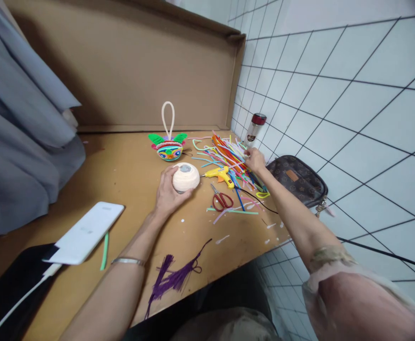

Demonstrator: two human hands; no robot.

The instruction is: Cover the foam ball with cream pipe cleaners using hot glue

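My left hand is wrapped round the side of a cream-coloured ball with a grey spot on top. At the back right, my right hand is at the edge of a pile of colourful pipe cleaners, its fingers pinched together; what they hold is too small to make out. A yellow glue gun lies between the ball and the pile, its nozzle close to the ball. Red-handled scissors rest in front of it. Behind the ball sits a colourful animal-head ornament with green ears and a white loop.
Purple tassels lie near the table's front edge. A white power bank with a cable is at the left. A clear bottle and a brown patterned bag stand along the tiled wall. Cardboard borders the back.
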